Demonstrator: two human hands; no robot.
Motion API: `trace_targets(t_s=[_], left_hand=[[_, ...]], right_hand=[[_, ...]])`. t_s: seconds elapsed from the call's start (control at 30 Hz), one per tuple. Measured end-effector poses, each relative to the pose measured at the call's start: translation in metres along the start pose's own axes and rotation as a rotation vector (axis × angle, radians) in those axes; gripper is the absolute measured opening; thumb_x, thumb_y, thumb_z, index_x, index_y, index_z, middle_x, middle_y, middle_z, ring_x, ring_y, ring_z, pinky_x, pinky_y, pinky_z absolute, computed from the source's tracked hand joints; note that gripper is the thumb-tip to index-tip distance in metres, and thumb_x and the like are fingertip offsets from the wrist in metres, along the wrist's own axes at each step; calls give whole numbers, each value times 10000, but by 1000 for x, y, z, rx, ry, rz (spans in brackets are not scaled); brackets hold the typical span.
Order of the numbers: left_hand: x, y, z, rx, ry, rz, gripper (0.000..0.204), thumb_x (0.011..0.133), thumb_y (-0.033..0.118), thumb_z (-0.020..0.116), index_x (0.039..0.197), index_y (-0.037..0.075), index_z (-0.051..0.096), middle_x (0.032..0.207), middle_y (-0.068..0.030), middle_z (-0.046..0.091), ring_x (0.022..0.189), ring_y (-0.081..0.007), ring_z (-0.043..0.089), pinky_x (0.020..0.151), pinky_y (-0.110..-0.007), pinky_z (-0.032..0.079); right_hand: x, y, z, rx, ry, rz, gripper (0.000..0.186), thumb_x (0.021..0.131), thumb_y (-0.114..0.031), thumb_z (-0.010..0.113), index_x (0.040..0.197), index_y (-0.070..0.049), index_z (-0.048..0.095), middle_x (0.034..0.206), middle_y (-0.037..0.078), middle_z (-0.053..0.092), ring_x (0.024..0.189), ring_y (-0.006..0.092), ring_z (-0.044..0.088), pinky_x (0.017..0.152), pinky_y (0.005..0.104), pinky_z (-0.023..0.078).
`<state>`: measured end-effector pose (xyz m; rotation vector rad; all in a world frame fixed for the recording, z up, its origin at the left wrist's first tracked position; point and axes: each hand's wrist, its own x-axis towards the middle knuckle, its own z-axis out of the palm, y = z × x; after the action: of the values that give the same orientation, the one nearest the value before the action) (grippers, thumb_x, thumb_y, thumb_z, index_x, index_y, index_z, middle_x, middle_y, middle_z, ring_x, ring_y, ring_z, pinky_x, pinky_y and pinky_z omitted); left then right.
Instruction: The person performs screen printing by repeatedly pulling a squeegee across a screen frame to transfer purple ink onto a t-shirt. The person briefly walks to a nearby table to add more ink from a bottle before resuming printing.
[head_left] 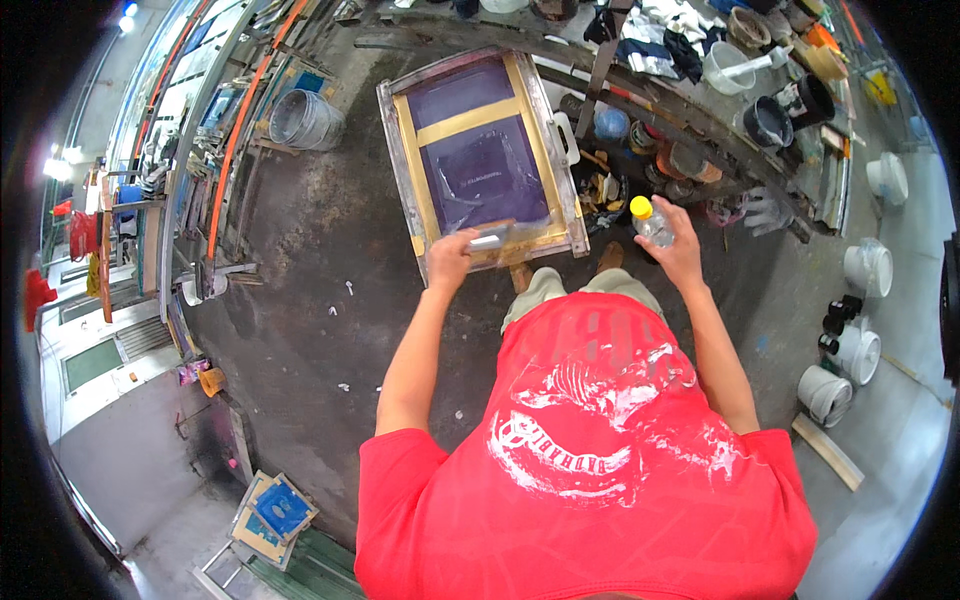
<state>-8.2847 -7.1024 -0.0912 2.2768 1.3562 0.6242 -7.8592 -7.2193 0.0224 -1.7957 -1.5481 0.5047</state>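
To the left of the screen-printing frame (572, 200) stands a grey bucket (305, 120). Just beside its right edge sits a bin of waste (605, 190); further right lie grey work gloves (770, 210), and beyond them a clear plastic tub (728, 68) and a black bucket (768, 122). The left hand (450, 260) is at the frame's near edge, fingers curled around a blurred flat tool (490, 241) that hides part of the taped border. To the frame's right, apart from it, the right hand (682, 250) has its fingers closed around a clear bottle (655, 228) with a yellow cap (641, 207).

The frame's long axis runs away from the person, its far end leaning left. In view, the bottle slants, cap end toward the frame.

Dark, stained floor (300, 220) spreads around the frame. White buckets (825, 395) stand well to its right, by a pale wall (925, 310); a smaller blue-centred screen (282, 510) sits well behind it, to the left.
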Motion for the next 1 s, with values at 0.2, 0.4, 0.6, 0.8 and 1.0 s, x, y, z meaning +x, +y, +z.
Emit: trace_targets(t_s=[0.2, 0.4, 0.6, 0.8, 1.0], left_hand=[[15, -8, -34, 104, -39, -158, 367, 775, 25, 649, 1096, 186, 724, 1051, -62, 725, 948, -273, 686, 842, -402, 532], [-9, -12, -10, 91, -8, -24, 364, 794, 54, 643, 1116, 203, 724, 1065, -55, 722, 969, -279, 682, 853, -393, 538], [7, -21, -57, 136, -219, -397, 308, 715, 165, 688, 1018, 118, 716, 788, -158, 688, 766, -350, 681, 708, -429, 531], [5, -10, -30, 83, 46, -638, 247, 716, 227, 705, 874, 40, 674, 744, -174, 676, 708, -355, 674, 681, -428, 516], [26, 37, 40, -472, 330, -761, 142, 788, 108, 714, 862, -11, 691, 750, -25, 695, 677, -83, 600, 631, -299, 470]], right_hand=[[-8, 19, -4, 2, 40, 67, 699, 730, -230, 825, 1362, -179, 532, 1223, 97, 595, 1115, 296, 602, 934, 395, 487], [5, 17, -10, 21, 36, 24, 710, 733, -239, 828, 1371, -176, 524, 1224, 91, 597, 1114, 289, 602, 938, 397, 481], [-6, 26, -6, 59, 87, 65, 701, 749, -242, 821, 1380, -175, 523, 1222, 91, 600, 1119, 288, 601, 940, 401, 479], [-19, 32, -9, 64, 89, 137, 698, 744, -241, 828, 1373, -169, 534, 1222, 90, 601, 1121, 281, 601, 950, 388, 476], [-19, 32, -13, 86, 112, 132, 693, 740, -222, 834, 1362, -138, 540, 1210, 91, 606, 1116, 265, 600, 963, 372, 465]])
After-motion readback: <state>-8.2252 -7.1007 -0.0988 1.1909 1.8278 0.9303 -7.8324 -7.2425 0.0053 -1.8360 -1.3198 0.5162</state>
